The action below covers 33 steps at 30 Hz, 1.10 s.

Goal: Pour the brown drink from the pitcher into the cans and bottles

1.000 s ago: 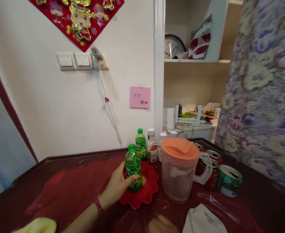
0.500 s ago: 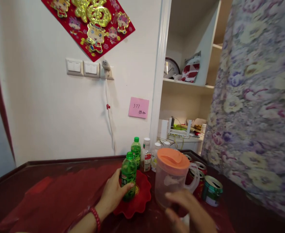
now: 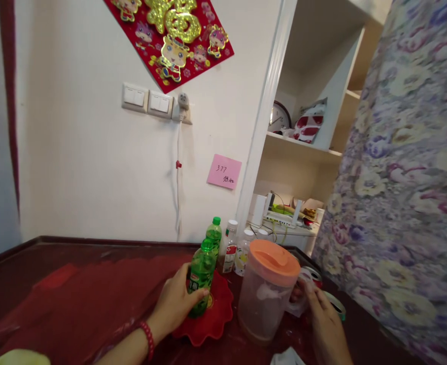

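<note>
My left hand (image 3: 175, 296), with a red bead bracelet on its wrist, is wrapped round a green drink bottle (image 3: 202, 276). That bottle is upright over a red scalloped plate (image 3: 217, 324). To its right stands a clear plastic pitcher (image 3: 263, 304) with an orange lid (image 3: 274, 262). My right hand (image 3: 324, 314) is closed round the pitcher's handle (image 3: 299, 299), its fingertips partly hidden behind the handle. Cans behind my right hand are mostly covered by it.
Behind the plate stand another green bottle (image 3: 214, 235) and clear white-capped bottles (image 3: 230, 248). A green can (image 3: 337, 306) is right of the pitcher. White paper or cloth (image 3: 287, 357) lies at the front edge. A floral curtain (image 3: 402, 218) hangs at right, beside a shelf (image 3: 303, 143).
My right hand has moved right from in front of the pitcher and taken hold of its handle. My left hand stays on the green bottle. The view has tilted and shifted slightly.
</note>
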{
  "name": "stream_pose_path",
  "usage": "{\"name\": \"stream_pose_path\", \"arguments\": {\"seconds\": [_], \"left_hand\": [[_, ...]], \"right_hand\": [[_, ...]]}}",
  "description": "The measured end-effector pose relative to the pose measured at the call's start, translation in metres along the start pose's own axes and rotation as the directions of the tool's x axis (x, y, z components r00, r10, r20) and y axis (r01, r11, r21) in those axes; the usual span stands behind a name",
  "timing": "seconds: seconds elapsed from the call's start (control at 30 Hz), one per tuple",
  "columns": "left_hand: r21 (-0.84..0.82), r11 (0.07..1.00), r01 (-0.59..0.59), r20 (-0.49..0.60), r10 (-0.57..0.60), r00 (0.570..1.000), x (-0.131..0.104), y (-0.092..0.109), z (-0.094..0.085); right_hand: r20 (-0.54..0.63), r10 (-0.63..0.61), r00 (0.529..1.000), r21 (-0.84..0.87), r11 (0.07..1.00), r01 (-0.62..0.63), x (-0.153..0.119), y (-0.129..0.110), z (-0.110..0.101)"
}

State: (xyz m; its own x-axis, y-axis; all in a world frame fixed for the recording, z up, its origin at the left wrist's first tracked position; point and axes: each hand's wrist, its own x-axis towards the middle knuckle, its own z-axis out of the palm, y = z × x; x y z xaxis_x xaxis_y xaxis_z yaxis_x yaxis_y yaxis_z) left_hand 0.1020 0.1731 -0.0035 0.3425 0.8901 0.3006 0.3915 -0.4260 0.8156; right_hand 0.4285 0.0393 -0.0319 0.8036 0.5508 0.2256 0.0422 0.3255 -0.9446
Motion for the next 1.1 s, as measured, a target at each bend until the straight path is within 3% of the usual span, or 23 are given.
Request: {"name": "stream_pose_path", "arguments": {"seconds": [0.1,0.17,0.3,0.53,0.7,0.9,1.1], "left_hand": [[0.017,1.000,0.007,0.005,-0.007,1.000,-0.001,0.001,-0.001],[0.031,0.999,0.013,0.010,-0.013,1.000,-0.001,0.002,-0.001],[0.078,0.996,0.031,0.001,-0.031,1.000,-0.002,0.006,-0.001],[0.121,0.990,0.069,-0.005,-0.069,0.998,-0.005,0.010,-0.002],[0.106,0.993,0.055,-0.007,-0.055,0.998,-0.006,0.010,-0.002],[0.101,0.992,0.069,-0.002,-0.069,0.998,-0.009,0.012,-0.002],[0.101,0.992,0.073,0.001,-0.073,0.997,-0.011,0.013,-0.003]], "right_hand": [[0.066,0.165,0.984,0.199,0.964,-0.175,-0.004,0.006,0.009],[0.071,0.186,0.980,0.257,0.946,-0.198,-0.006,0.008,0.015],[0.009,0.155,0.988,0.350,0.925,-0.148,-0.010,0.004,0.024],[-0.018,0.011,1.000,0.351,0.936,-0.004,-0.005,-0.019,0.038],[-0.024,0.048,0.999,0.281,0.959,-0.040,0.008,-0.052,0.043],[0.080,-0.067,0.995,0.136,0.989,0.055,0.019,-0.095,0.061],[0.162,-0.307,0.938,-0.123,0.937,0.328,0.034,-0.116,0.084]]}}
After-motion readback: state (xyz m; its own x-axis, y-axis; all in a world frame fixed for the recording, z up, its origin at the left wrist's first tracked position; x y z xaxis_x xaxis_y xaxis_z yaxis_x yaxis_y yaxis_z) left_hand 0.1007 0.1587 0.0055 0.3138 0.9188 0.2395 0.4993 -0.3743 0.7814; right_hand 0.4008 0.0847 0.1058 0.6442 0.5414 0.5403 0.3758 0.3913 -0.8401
